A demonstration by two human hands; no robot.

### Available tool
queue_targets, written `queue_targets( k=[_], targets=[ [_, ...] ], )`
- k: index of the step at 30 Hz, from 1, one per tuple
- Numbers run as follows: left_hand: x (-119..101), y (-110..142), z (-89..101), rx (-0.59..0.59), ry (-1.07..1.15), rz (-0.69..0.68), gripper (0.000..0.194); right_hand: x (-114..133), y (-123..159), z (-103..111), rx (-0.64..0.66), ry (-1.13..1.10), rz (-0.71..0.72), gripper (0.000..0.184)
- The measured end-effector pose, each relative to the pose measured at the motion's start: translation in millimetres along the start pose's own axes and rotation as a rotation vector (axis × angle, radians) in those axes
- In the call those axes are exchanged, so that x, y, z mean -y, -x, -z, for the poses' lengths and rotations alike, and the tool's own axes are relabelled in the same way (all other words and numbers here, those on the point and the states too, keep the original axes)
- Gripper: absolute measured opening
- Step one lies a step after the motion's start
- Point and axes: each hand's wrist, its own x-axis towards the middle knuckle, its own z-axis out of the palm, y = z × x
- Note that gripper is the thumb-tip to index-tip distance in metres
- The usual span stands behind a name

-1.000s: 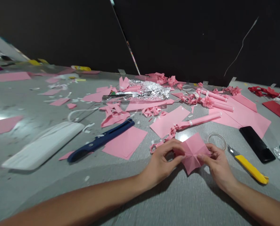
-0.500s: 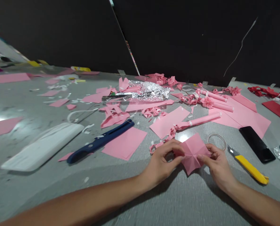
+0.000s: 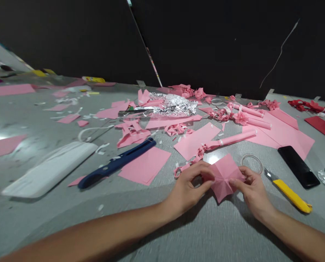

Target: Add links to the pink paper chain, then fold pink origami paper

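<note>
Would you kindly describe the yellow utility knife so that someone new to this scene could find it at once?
Start from the grey table and find the right hand, which pinches a creased pink paper square. Just to its right lies the yellow utility knife, next to a black phone. It is the only yellow-handled tool there, with a short metal tip pointing towards a clear tape ring.

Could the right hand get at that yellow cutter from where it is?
Probably yes: the yellow cutter lies just beside the right hand with bare table between, though that hand is pinching the pink paper.
</note>
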Motion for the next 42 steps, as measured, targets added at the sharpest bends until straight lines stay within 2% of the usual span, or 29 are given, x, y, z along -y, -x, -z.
queue_targets(
  k=[15,22,26,30,33,36,42],
  targets=[
    [-0.1,-0.1,-0.3,-0.002,0.003,-0.026,0.009,-0.1,0.7,0.3,0.002,-0.027,-0.003,0.032],
    [2.0,0.3,-0.9,0.025,0.012,-0.045,0.006,3.7,0.6,-0.6,-0.014,-0.067,-0.006,0.040],
    [4.5,3.6,1.1,0.028,-0.099,-0.084,0.014,2.3,0.4,-0.6,0.007,-0.071,-0.010,0.042],
    [3.2,7.6,1.4,0.038,-0.270,-0.137,0.029,-0.3,1.1,0.6,0.029,-0.066,-0.034,0.059],
    [1.7,9.7,0.7,0.050,-0.337,-0.148,0.023,-1.0,2.0,1.2,0.037,-0.030,-0.045,0.065],
    [1.5,10.8,0.4,0.055,-0.364,-0.200,0.018,0.2,2.4,0.9,0.047,-0.008,-0.047,0.063],
    [1.5,10.8,1.0,0.094,-0.310,-0.249,0.022,6.9,0.8,0.2,0.109,-0.110,-0.089,0.057]
  ],
)
